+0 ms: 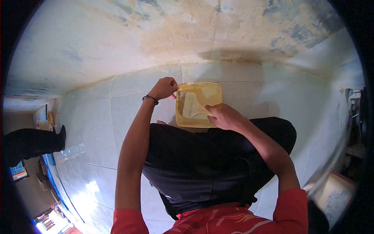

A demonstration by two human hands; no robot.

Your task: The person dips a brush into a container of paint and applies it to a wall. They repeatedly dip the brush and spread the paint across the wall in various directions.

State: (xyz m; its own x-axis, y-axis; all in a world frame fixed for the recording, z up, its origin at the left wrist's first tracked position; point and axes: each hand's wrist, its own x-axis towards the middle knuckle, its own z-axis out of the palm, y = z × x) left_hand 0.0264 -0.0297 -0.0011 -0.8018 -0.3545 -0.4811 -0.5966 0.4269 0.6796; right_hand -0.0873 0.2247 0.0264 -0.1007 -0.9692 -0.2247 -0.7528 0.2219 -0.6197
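Note:
A shallow, squarish yellow tub [218,93] with pale paint in it stands on the tiled floor in front of my knees. My right hand [225,116] is closed round the handle of a wide paintbrush [190,104]. The brush lies over the tub, its bristles toward the left inner wall. At the tub's upper left corner my left hand [165,89] pinches the rim, fingers curled, a dark band on the wrist. Part of the fingers' grip is hidden behind the hand.
Ahead rises a wall [163,39] with patchy cream and bluish-grey paint. Light tiles [89,121] cover the floor. Another person's dark-clothed leg [35,142] is at the left. A cable [72,195] runs along the floor, and cluttered objects [354,117] stand at the right edge.

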